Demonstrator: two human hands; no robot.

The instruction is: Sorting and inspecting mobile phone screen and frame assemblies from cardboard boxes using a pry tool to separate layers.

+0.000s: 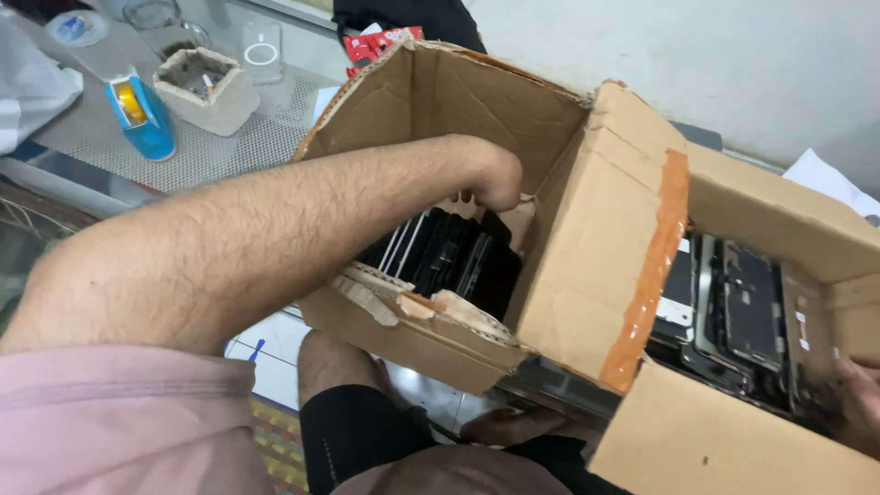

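Observation:
My left arm reaches from the lower left into an open cardboard box [431, 101]. My left hand [495, 179] is bent down at the wrist inside it, with its fingers hidden among upright black phone screen panels [449, 257]. A second cardboard box [697, 440] at the right holds several flat phone panels and frames [747, 312]. At the right edge of the view, what I take to be my right hand [860, 403] rests on those parts. Only part of it shows, so its grip is unclear.
On the counter at the back left stand a blue tape dispenser [139, 112], a grey pulp tray [203, 84] and a clear phone case [261, 50]. A bare knee in black shorts [353, 431] is below the boxes. Dark fingers [513, 426] show under them; I cannot tell whose.

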